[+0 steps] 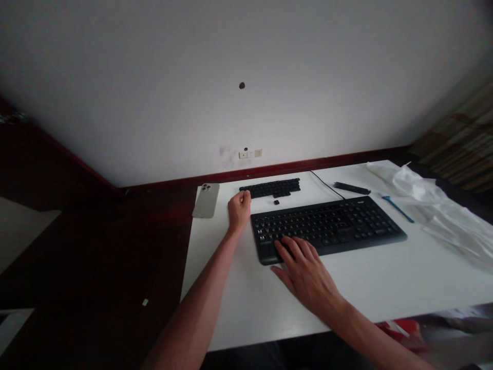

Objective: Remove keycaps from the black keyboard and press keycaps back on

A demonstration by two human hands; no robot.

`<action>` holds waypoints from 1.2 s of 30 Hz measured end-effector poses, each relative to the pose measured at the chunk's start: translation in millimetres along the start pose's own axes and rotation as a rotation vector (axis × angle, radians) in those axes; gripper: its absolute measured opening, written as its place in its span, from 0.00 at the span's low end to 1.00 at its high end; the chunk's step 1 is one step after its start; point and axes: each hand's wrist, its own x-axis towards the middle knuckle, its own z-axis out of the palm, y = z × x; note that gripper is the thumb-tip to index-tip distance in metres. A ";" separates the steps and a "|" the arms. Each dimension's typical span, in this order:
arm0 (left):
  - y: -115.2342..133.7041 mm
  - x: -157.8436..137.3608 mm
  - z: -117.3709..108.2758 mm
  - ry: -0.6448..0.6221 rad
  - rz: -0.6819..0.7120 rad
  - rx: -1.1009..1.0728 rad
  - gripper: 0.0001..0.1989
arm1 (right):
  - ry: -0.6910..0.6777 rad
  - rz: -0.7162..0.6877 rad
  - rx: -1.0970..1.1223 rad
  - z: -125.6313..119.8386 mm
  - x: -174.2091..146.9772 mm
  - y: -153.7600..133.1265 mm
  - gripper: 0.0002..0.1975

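A black keyboard lies at a slant on the white table. At its left end several switches show bare, with pale centres and no keycaps. My right hand rests over its lower left, fingers spread on the front rows and thumb off the front edge. Beyond the keyboard, loose black keycaps are set out in rows, with a single keycap apart in front. At the left end of those rows is my left hand, its fingers closed together; whatever they may hold is hidden.
A phone lies at the table's far left corner. Behind the keyboard are its cable and a long black piece. To the right lie a thin blue tool and crumpled white plastic. A wall with sockets stands behind.
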 end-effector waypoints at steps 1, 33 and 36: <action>0.1 0.1 -0.1 0.000 -0.001 0.005 0.21 | -0.006 -0.004 0.016 -1.4 1.2 1.8 0.26; 1.0 0.5 -1.2 -0.009 0.001 0.009 0.22 | -0.071 -0.015 0.202 -17.3 14.3 16.5 0.22; 2.5 0.1 -1.8 -0.012 -0.004 0.006 0.22 | -0.055 -0.012 0.201 -16.5 14.2 16.7 0.20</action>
